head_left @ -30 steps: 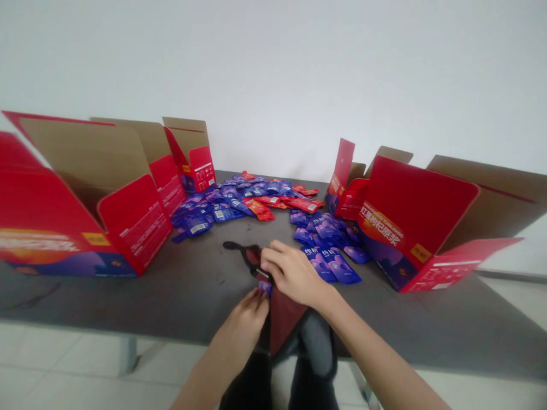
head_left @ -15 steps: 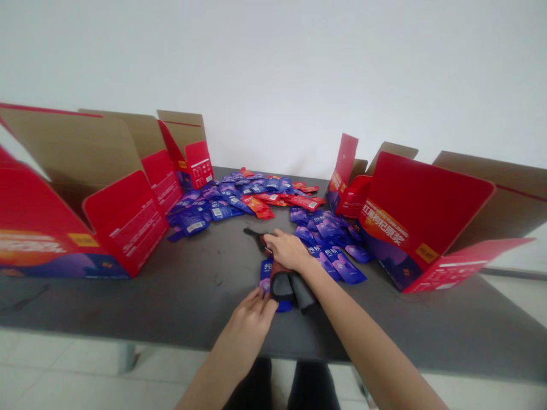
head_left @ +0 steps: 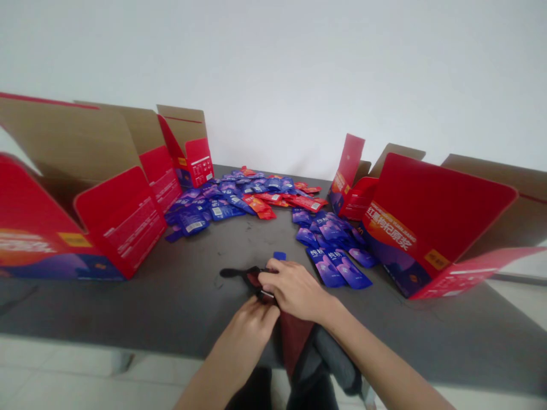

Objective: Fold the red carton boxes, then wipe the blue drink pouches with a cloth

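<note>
A dark red and black folded fabric item point(head_left: 294, 336) with a padded grey roll lies across the front table edge, its lower end hanging over. From its far end a black strap point(head_left: 233, 273) sticks out to the left. My right hand point(head_left: 299, 290) is closed on the upper part, beside a small light-coloured strip that may be metal. My left hand point(head_left: 252, 324) pinches the item's left side just below, fingertips touching the right hand's. What kind of article it is I cannot make out. Behind the right hand the end of a blue pouch point(head_left: 280, 256) shows; the rest is hidden.
Purple-blue pouches point(head_left: 331, 267) lie on the dark table point(head_left: 192, 307) at the right. A bigger heap of blue and red pouches point(head_left: 239, 196) is at the back. Open red cartons stand at the left point(head_left: 123, 222) and the right point(head_left: 431, 222).
The fabric item has come toward me and swung so its lower end hangs over the edge. My right hand moved nearer; my left hand went from the pouch's near end to the item.
</note>
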Motion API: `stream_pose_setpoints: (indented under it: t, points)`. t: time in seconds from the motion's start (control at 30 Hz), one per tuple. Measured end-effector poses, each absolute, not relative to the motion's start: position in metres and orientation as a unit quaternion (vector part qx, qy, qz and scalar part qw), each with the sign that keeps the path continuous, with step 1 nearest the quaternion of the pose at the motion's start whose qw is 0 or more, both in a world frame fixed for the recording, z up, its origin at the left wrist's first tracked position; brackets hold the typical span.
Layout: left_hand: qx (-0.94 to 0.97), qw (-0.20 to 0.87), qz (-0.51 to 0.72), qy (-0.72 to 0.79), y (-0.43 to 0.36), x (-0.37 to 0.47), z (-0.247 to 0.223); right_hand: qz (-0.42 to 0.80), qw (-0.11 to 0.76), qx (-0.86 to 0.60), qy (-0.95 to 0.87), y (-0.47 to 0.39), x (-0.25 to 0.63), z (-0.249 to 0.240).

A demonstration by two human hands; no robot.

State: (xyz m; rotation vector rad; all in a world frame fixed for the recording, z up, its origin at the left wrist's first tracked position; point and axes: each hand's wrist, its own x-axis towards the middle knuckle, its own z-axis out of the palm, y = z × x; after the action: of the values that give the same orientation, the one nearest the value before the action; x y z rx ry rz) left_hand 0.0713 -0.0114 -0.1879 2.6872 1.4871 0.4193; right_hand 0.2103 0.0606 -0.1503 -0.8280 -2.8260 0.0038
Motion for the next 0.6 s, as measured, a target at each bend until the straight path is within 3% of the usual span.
stream_pose_setpoints:
  t: [0.13,0.3,0.47,0.6]
  points:
    - [0.884,-0.034,0.156,0.44,-0.011,0.07,-0.193,-0.007,0.079,-0.342,-0.936,0.1,0.199,-0.165]
    - [0.861,0.043,0.175,0.475,-0.008,0.069,-0.189,-0.009,0.075,-0.426,-0.902,0.135,0.192,-0.145]
    - [0.859,0.072,0.185,0.472,-0.003,0.066,-0.187,0.027,0.2,-0.342,-0.918,0.092,0.205,-0.114]
    - [0.855,0.072,0.158,0.488,-0.001,0.065,-0.188,0.045,0.128,-0.295,-0.946,0.058,0.21,-0.131]
